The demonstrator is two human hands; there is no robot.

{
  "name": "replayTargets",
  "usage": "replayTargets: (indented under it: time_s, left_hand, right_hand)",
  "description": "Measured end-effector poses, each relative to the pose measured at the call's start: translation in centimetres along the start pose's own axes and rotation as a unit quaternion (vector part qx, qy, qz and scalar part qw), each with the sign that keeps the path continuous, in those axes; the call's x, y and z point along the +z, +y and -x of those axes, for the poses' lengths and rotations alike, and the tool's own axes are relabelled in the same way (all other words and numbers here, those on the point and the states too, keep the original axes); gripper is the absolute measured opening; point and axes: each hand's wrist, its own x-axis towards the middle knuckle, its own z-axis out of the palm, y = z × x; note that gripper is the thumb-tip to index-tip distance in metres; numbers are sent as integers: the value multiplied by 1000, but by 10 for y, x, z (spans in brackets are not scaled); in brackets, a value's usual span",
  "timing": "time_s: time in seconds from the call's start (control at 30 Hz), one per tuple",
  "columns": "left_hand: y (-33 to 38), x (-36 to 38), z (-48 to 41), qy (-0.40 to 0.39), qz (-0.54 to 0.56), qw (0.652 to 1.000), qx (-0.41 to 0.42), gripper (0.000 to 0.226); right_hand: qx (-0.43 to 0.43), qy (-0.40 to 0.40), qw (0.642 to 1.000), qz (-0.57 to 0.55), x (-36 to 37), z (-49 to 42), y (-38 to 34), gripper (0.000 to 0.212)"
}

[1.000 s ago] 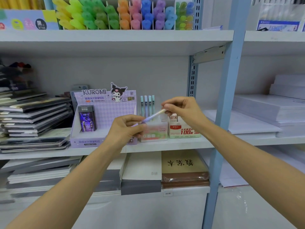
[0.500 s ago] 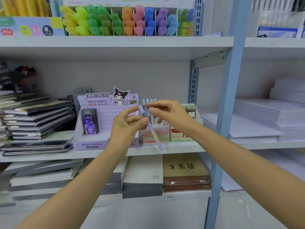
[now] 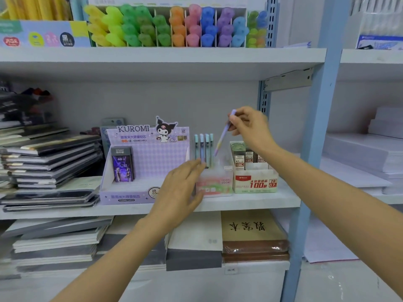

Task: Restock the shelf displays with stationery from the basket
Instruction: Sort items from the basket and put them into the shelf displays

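My right hand (image 3: pixel 250 127) pinches the top of a pastel purple pen (image 3: pixel 222 137), which hangs tip down over the small pink-green display box (image 3: pixel 216 184) on the middle shelf. Several pens (image 3: pixel 204 149) stand upright in that box. My left hand (image 3: pixel 178 190) reaches toward the box's left side with fingers straight and spread, holding nothing. No basket is in view.
A purple Kuromi lead display (image 3: pixel 139 166) stands left of the pen box, a lead refill box (image 3: pixel 254 177) to its right. Notebook stacks (image 3: pixel 48 162) fill the left. Highlighters (image 3: pixel 174 27) line the upper shelf. A blue shelf post (image 3: pixel 314 149) rises right of my right hand.
My left hand let go of the pen and dropped toward the pen box. My right hand lifted the pen to the right and now holds it alone, tip down.
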Motion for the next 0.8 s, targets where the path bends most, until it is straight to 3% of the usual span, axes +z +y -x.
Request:
replayTargets:
  time_s: [0.3,0.5,0.67,0.8]
  left_hand:
    - [-4,-6,1,97,-63,991,65,38]
    - [-4,1,-4,87,-23,994,64,30]
    - [-3,4,-2,68,-7,997,45,34]
    - [-2,3,-3,71,-6,997,41,37]
  right_hand:
    - [-30,-61,988,139,26,-6,22,13]
    - [-82,-81,964,239,24,-5,26,19]
    - [-80,-45,969,228,20,-4,30,22]
    - [-71,-60,973,213,20,-2,30,22]
